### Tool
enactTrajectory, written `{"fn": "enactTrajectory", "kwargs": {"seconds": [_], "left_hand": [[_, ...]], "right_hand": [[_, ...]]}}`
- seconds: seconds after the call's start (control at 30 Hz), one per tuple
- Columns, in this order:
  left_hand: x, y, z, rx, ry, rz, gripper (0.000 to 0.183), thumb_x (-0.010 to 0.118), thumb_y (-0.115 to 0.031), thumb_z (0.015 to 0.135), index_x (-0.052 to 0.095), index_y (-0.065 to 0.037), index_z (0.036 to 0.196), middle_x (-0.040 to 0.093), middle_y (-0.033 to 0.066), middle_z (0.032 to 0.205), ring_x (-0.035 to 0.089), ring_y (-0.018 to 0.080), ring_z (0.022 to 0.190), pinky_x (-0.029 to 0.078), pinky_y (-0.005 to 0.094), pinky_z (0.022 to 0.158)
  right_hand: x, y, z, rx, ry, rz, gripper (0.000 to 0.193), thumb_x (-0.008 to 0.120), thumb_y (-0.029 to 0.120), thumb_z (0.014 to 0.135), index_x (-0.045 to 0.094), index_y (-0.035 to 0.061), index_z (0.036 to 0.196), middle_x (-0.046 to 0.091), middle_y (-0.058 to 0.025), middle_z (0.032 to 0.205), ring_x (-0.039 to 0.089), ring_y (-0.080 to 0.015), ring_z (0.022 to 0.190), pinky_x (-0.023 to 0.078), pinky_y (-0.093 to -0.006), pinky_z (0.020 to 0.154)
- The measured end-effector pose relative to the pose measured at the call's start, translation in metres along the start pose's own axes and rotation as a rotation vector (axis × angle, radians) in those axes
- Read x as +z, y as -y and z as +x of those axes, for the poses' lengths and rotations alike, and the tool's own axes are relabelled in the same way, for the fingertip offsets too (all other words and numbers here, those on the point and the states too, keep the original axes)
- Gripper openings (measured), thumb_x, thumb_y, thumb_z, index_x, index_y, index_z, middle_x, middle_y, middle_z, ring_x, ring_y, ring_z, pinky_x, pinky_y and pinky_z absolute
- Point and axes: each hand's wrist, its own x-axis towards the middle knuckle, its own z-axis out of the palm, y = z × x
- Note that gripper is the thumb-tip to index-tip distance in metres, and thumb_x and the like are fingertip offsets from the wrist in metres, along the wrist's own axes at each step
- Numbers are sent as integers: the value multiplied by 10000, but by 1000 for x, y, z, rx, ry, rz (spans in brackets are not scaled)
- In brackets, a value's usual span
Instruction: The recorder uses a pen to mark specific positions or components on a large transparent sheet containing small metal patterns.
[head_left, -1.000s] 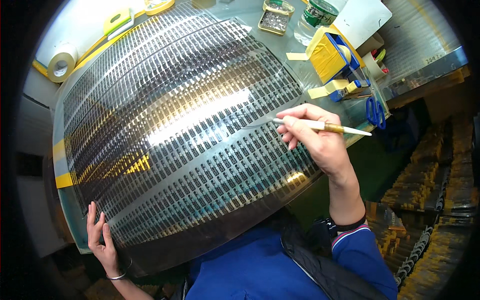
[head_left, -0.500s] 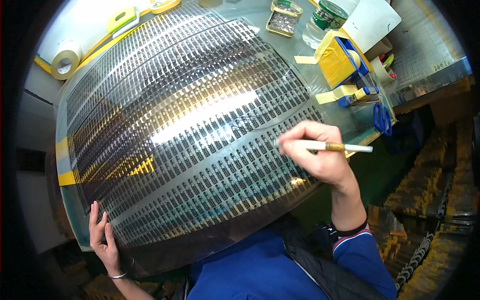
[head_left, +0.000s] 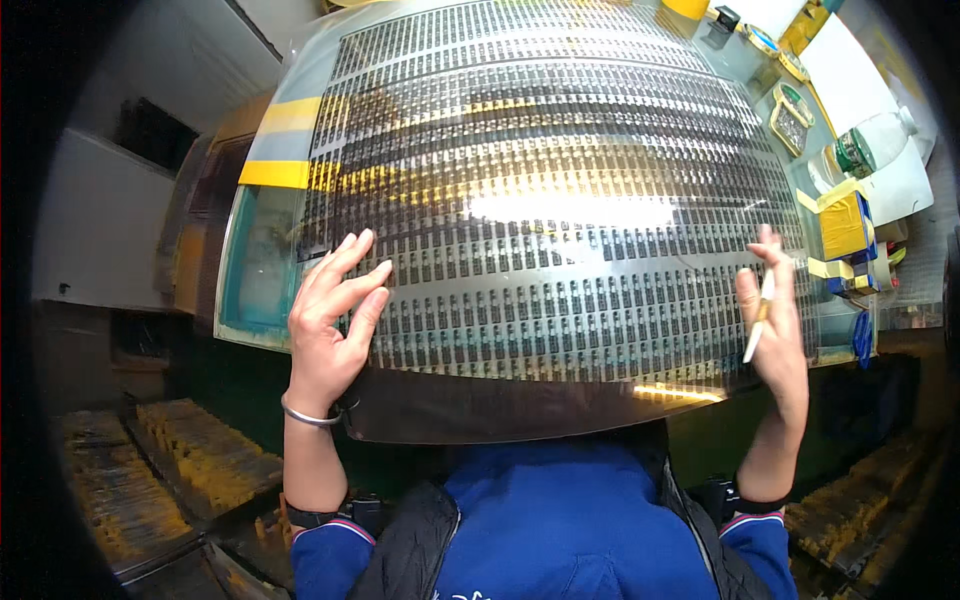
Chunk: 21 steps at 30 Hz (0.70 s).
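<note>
Film sheet on bench, prob. being positioned

L hand open, fingers spread at sheet's L side. R hand grips pen-like tool by R side; contact w/ sheet unclear. Next move likely needs even hold, tool tip clear of film. Containers: open tin w/ small grey bits; clear bottle, contents can't tell.

1. The person's left hand rests with fingers spread at the near left side of a clear sheet covered in rows of small dark shapes; a silver bracelet circles the wrist.
2. Opposite, at the sheet's right side, the right hand holds a pen-like tool, white end toward the person.
3. Over on the right I see blue scissors, a yellow-and-blue tape dispenser and a clear bottle.
</note>
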Motion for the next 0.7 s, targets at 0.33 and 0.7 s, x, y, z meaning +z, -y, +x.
{"fn": "enactTrajectory", "kwargs": {"seconds": [0.33, 0.7], "left_hand": [[-3, 10, -1, 27, -35, -87, 241, 651, -82, 866, 713, -63, 1099, 606, 138, 1292, 507, 319, 1275, 344, 430, 1094], [-23, 40, -46, 81, -249, -194, 220, 659, -23, 831, 676, -5, 1050, 683, 158, 1129, 618, 311, 1140, 431, 449, 1017]], "right_hand": [[92, 178, -22, -668, 1120, 801, 319, 599, 285, 943, 568, 2, 1087, 617, -197, 1019, 608, -399, 927, 491, -447, 829], [44, 122, 5, 9, 156, 711, 461, 377, 309, 1043, 526, -41, 1303, 630, -136, 1112, 551, -100, 829, 468, -245, 799]]}}
